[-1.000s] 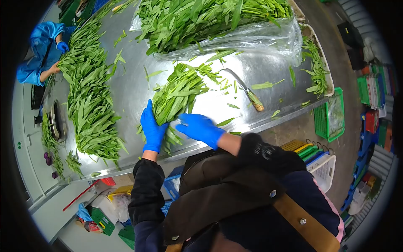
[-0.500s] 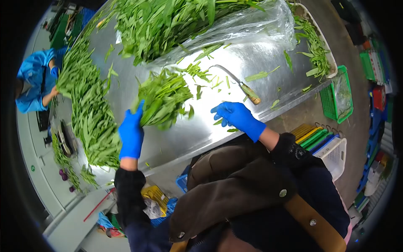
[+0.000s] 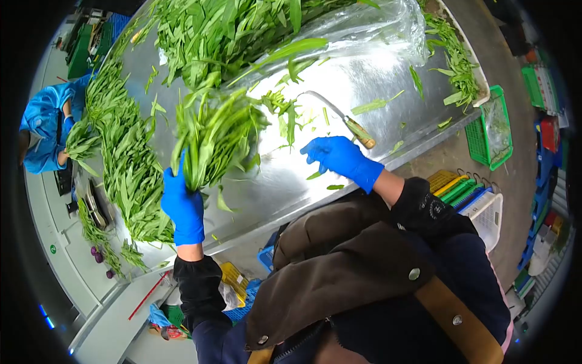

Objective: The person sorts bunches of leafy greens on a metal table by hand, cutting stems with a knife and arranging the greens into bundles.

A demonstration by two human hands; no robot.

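My step in hand, as I judge it, is handling a single bunch of leafy greens (image 3: 221, 136), raised in the left-centre of the frame. My left hand (image 3: 183, 209) is closed around its lower left part, leaves and stems fanning up and to the right from my fingers. My right hand (image 3: 341, 159) grips nothing that I can see; its fingers are loosely bent over the steel table (image 3: 260, 185) near the centre, apart from the bunch. The next move, I think, calls for a firm left grip, since the loose leaves hanging beneath could slip out, and for care with the curved knife (image 3: 359, 131), which lies just above my right hand. So the bunch touches my left hand only, and sits up and to the left of my right. Cut stems (image 3: 280, 104) lie scattered between bunch and knife. The big heap of greens (image 3: 221, 36) fills the top of the frame beside clear plastic (image 3: 382, 33), and a long row of greens (image 3: 124, 148) runs down the left.
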